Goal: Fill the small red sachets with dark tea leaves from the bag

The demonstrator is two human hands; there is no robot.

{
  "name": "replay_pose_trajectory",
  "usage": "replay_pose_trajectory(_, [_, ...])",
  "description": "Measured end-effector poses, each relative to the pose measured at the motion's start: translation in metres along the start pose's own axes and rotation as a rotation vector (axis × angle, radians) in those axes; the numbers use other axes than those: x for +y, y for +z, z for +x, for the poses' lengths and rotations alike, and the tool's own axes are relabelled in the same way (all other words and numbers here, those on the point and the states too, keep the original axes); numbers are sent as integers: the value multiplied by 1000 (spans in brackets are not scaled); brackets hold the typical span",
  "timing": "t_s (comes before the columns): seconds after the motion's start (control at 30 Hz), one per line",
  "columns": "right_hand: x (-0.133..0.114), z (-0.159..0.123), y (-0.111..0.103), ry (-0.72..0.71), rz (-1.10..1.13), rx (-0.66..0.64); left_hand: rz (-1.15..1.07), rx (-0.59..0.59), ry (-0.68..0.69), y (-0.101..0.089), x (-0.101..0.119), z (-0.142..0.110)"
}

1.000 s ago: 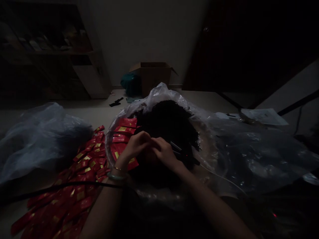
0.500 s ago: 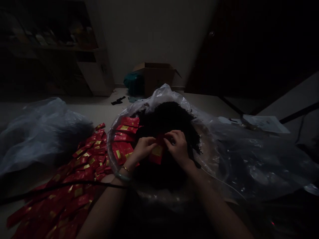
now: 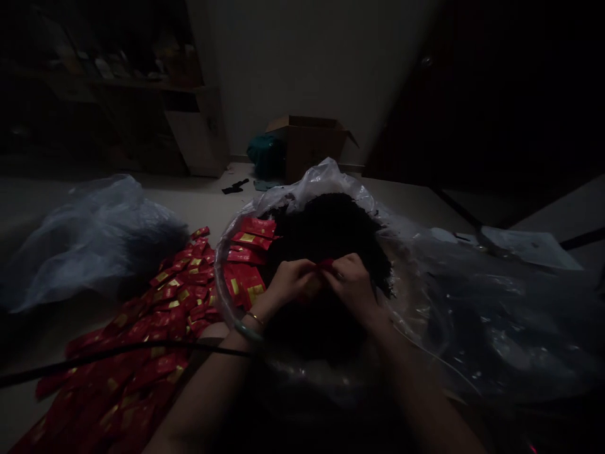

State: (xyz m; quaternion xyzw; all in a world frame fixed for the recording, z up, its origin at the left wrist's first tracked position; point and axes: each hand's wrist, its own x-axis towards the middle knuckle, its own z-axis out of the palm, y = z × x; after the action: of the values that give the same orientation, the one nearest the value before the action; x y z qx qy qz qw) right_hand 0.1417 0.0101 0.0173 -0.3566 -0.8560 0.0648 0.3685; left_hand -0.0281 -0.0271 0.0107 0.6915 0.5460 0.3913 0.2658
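Both hands pinch the top edge of one small red packet with a gold label, above a dark heap of what looks like loose tea leaves. My left hand grips its left side, with a bangle and a bracelet at the wrist. My right hand holds the right side, fingers curled in close to the left ones. The heap lies in a round container lined with clear plastic. Several flat red packets rest at its left inner side. Dim light hides the packet's lower part.
Left of the container spreads a large pile of red packets, with a clear plastic bag behind. An open cardboard box and a teal bag stand by the wall. Plastic sheeting lies at right. A dark strap crosses the lower left.
My hands have come closer together at the packet's top, and the packet is now tilted and less visible. The whole view has shifted, so things appear slightly further right.
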Motion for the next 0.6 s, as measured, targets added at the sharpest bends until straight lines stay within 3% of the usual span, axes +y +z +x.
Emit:
replay_pose_trajectory(0.1, [-5,0,-4,59,72,-12,123,90,34,1,-1,-2])
replay_pose_trajectory(0.23, [-6,1,-4,346,186,66,374,232,181,2,-8,-1])
replay_pose_trajectory(0.4, [-4,5,-4,562,686,-58,408,245,298,2,-15,2])
replay_pose_trajectory(0.6, [-5,5,0,704,957,-82,462,138,360,0,-10,1])
